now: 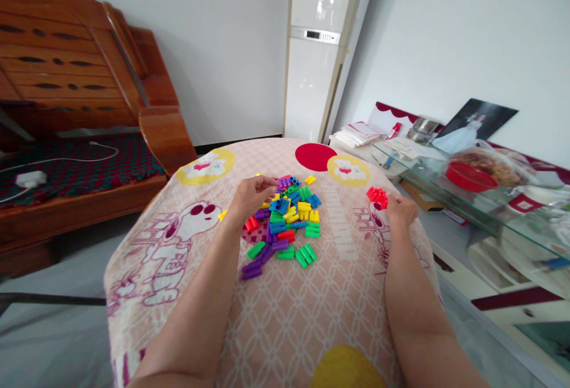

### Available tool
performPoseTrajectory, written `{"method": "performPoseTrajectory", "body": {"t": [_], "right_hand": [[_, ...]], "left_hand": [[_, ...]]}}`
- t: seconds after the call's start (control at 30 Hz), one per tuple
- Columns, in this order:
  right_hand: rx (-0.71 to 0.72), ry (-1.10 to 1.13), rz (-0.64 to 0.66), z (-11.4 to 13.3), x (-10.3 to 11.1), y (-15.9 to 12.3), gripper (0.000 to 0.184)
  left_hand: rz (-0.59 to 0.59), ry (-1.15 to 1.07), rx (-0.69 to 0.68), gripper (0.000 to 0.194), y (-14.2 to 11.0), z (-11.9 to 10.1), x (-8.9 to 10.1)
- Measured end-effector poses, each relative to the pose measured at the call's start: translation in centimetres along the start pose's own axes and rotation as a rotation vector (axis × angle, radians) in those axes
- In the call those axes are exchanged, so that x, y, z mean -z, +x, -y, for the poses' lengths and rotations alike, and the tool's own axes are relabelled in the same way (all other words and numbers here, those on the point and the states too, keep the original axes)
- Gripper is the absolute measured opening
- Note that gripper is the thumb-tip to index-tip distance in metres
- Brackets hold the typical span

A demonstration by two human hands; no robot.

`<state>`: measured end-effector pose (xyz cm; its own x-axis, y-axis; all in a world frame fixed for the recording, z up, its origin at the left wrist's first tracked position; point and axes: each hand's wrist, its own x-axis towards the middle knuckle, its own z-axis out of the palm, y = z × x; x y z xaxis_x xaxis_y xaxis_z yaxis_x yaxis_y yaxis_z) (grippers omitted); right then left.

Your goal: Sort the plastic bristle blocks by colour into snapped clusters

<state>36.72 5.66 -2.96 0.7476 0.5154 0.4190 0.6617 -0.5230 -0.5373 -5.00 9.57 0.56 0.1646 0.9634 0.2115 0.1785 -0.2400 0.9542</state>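
A heap of plastic building blocks (289,213) in purple, blue, green, yellow and red lies in the middle of the cloth-covered table. At the heap's far left side is my left hand (253,199), its fingers bent and drawn together near purple and yellow blocks. What those fingertips hold, if anything, is hidden. Over the table's right side, my right hand (402,212) is closed on the right end of a cluster of red building blocks (376,196), which look joined together. Purple blocks (252,270) and green blocks (306,255) lie at the heap's near edge.
The patterned tablecloth (285,316) covers a rounded table. To the right, a glass shelf (418,180) carries a red bowl (471,176) and a photo (474,123). A wooden bench (66,85) stands left, and a white air conditioner (312,79) rises behind.
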Motion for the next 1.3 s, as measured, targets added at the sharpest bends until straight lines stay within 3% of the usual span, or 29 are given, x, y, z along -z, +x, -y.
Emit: {"method": "performPoseTrajectory", "body": {"t": [0.1, 0.23, 0.37, 0.43, 0.57, 0.63, 0.7, 0.8, 0.87, 1.0, 1.17, 1.23, 1.3], "right_hand": [[-0.048, 0.090, -0.066, -0.4, -0.3, 0.4, 0.045], [-0.194, 0.354, 0.114, -0.7, -1.0, 0.9, 0.045], [-0.160, 0.464, 0.214, -0.4, -1.4, 0.7, 0.041], [-0.131, 0.400, 0.156, -0.2, -1.0, 0.6, 0.039], [0.001, 0.210, -0.113, 1.1, 0.3, 0.1, 0.033], [0.109, 0.242, -0.114, 2.7, 0.8, -0.8, 0.031], [0.237, 0.372, 0.040, 4.9, 0.9, -2.4, 0.030], [0.405, 0.603, 0.457, 8.5, 0.6, -6.1, 0.030], [0.591, 0.665, 0.605, 10.4, 0.4, -8.7, 0.026], [0.884, 0.682, 0.748, 12.6, 0.0, -12.8, 0.021], [1.151, 0.608, 0.769, 13.2, -0.2, -15.4, 0.024], [1.194, 0.576, 0.828, 13.3, -0.1, -15.7, 0.019], [1.180, 0.616, 0.898, 13.3, 0.3, -15.6, 0.015]], "left_hand": [[-0.003, -0.003, 0.000, 0.035, 0.0, 0.0, 0.0], [0.001, 0.003, 0.012, 0.036, 0.0, 0.1, 0.0], [0.003, 0.002, 0.009, 0.035, 0.0, 0.1, 0.0], [0.000, 0.004, 0.009, 0.034, 0.0, 0.1, 0.0], [-0.020, 0.024, 0.019, 0.032, -0.1, 0.1, 0.1], [-0.023, 0.030, 0.027, 0.032, -0.1, 0.2, 0.1], [-0.020, 0.036, 0.031, 0.032, -0.1, 0.3, 0.2], [-0.056, 0.089, 0.017, 0.030, 0.0, 0.7, 0.5], [-0.124, 0.170, 0.005, 0.026, 0.2, 1.1, 1.0], [-0.229, 0.326, 0.007, 0.022, 0.4, 2.1, 2.0], [-0.313, 0.460, 0.033, 0.024, 0.4, 3.5, 2.4], [-0.291, 0.507, 0.026, 0.026, 0.3, 3.8, 2.2], [-0.190, 0.527, -0.001, 0.025, 0.1, 4.0, 2.0]]}}
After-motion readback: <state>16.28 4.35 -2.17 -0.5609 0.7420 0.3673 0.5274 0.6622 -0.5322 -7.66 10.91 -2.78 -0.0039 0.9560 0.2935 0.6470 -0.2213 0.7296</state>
